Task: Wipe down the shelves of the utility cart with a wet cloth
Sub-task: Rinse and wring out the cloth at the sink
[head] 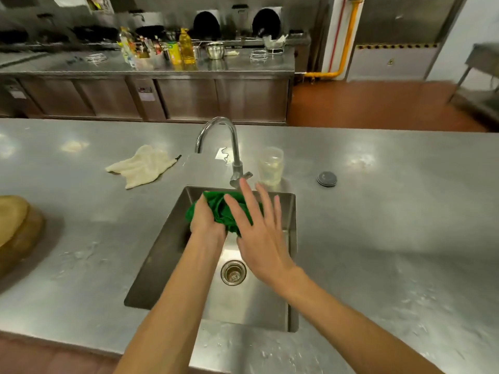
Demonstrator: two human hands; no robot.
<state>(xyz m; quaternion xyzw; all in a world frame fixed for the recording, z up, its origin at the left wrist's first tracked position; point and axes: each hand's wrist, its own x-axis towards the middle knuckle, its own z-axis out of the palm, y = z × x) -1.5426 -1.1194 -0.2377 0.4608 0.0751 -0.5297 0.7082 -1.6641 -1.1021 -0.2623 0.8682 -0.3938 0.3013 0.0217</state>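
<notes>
A bunched green cloth (220,209) hangs over the steel sink (162,255), under the spout of the curved tap (229,147). My left hand (205,220) is closed around the cloth's left part. My right hand (258,233) is flat with its fingers spread, just right of and partly over the cloth; its fingertips point toward the tap's lever. No running water shows. The utility cart is out of view.
A cream rag (140,167) lies on the steel counter left of the tap. A clear plastic cup (270,166) stands right of it, then a round grey plug (327,178). A wooden chopping block (16,228) sits at the left edge. Bottles and bowls line the far counter.
</notes>
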